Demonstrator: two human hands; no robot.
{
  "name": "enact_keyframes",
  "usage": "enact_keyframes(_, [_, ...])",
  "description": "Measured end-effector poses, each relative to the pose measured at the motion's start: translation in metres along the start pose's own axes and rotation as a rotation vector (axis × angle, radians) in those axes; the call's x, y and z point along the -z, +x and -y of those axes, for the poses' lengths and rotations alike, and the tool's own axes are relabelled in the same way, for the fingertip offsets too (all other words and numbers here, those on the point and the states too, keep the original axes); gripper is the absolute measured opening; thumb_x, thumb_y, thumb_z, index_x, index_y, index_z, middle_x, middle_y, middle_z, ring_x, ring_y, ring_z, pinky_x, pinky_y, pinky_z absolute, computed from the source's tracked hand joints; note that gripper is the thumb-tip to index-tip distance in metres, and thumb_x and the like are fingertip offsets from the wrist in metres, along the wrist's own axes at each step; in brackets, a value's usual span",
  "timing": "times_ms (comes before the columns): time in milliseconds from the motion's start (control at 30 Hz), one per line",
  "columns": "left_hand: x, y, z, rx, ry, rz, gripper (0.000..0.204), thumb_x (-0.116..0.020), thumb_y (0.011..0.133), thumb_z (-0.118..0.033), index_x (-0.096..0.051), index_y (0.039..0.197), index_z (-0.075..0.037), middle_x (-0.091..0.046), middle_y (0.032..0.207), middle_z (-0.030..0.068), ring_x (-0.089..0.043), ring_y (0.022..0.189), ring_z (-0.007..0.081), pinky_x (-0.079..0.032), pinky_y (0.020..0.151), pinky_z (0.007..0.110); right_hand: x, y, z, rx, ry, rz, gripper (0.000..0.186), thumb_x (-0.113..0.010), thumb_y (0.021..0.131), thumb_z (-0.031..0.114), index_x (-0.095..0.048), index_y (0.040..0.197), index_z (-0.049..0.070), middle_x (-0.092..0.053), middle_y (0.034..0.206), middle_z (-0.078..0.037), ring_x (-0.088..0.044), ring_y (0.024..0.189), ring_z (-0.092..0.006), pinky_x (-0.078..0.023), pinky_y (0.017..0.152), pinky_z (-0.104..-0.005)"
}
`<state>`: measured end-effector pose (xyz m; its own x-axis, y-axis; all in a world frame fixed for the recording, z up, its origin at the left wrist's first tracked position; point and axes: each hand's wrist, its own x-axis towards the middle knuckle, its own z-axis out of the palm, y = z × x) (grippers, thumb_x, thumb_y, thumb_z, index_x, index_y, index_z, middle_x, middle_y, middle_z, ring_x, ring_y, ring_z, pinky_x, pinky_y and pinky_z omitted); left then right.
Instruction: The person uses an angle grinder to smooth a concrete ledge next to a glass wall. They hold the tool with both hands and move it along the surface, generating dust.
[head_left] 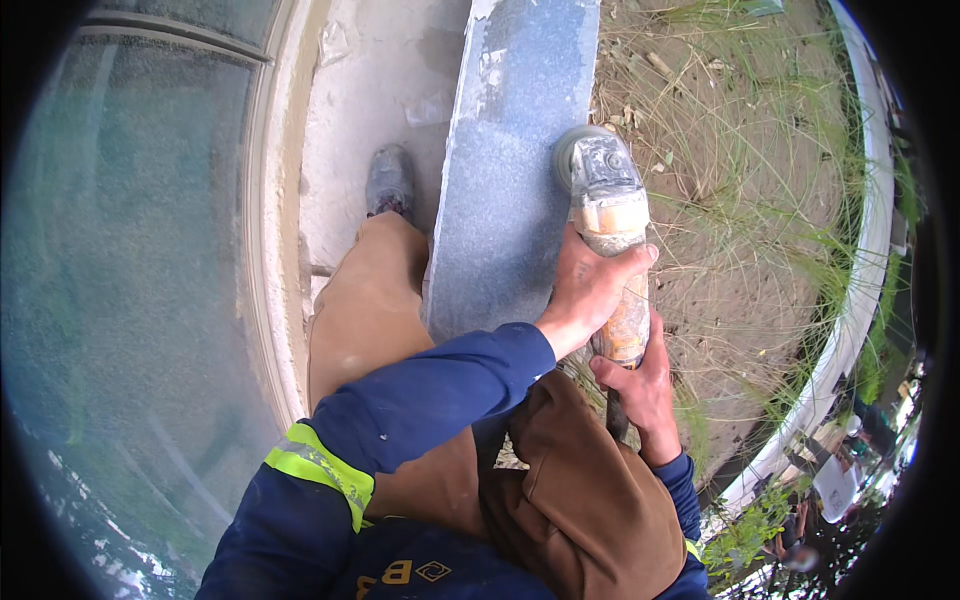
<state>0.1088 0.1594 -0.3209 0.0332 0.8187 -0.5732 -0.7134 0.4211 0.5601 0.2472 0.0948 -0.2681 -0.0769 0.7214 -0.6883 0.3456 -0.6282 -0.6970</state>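
A dusty angle grinder [608, 215] lies against the right edge of a long grey stone slab [510, 170], its disc [572, 150] touching that edge. My left hand [590, 290] wraps around the grinder's body from the left, over the slab's edge. Lower down, my right hand [645, 385] grips the grinder's rear handle. Both sleeves are dark blue, the left with a yellow reflective band. My legs in brown trousers straddle the slab's near end.
My grey shoe [390, 182] stands on a pale concrete ledge [370, 90] left of the slab. Glass panes [130, 250] curve along the far left. Dry soil with sparse grass [750, 180] lies to the right, bordered by a white kerb [850, 320].
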Motion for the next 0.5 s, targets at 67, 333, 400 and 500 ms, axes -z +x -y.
enact_keyframes(67, [0.007,0.003,-0.006,0.001,-0.037,-0.016,0.050,-0.078,0.082,-0.008,-0.049,0.122,-0.002,-0.062,0.105,0.0071,-0.064,0.092,0.0165,-0.055,0.083,0.035,-0.006,0.007,0.006,0.007,-0.022,0.023,0.089,-0.081,0.072,0.012,-0.034,0.147,-0.001,-0.059,0.128,-0.016,-0.058,0.119,-0.0241,-0.046,0.105,-0.0384])
enact_keyframes(333, [0.006,0.002,-0.002,-0.028,0.039,-0.039,0.049,-0.078,0.085,-0.013,-0.053,0.126,-0.005,-0.064,0.108,0.0056,-0.063,0.095,0.0148,-0.054,0.086,0.035,-0.007,0.006,0.009,-0.005,-0.007,0.010,0.089,-0.082,0.072,0.014,-0.034,0.146,-0.001,-0.059,0.130,-0.016,-0.058,0.120,-0.0244,-0.045,0.105,-0.0383])
enact_keyframes(400, [0.002,0.003,0.001,0.015,0.036,0.072,0.050,-0.079,0.084,-0.012,-0.053,0.126,-0.005,-0.064,0.108,0.0055,-0.063,0.096,0.0148,-0.054,0.086,0.035,-0.001,-0.002,0.004,-0.036,0.009,-0.019,0.089,-0.082,0.072,0.014,-0.034,0.146,-0.001,-0.059,0.130,-0.016,-0.058,0.120,-0.0242,-0.045,0.106,-0.0385])
enact_keyframes(500, [-0.005,0.003,0.009,0.019,-0.001,0.039,0.047,-0.080,0.079,-0.011,-0.054,0.117,-0.002,-0.063,0.103,0.0067,-0.063,0.090,0.0150,-0.054,0.080,0.034,0.002,-0.009,0.001,-0.074,0.042,-0.051,0.088,-0.081,0.073,0.013,-0.034,0.146,-0.002,-0.059,0.130,-0.016,-0.058,0.120,-0.0238,-0.045,0.106,-0.0386])
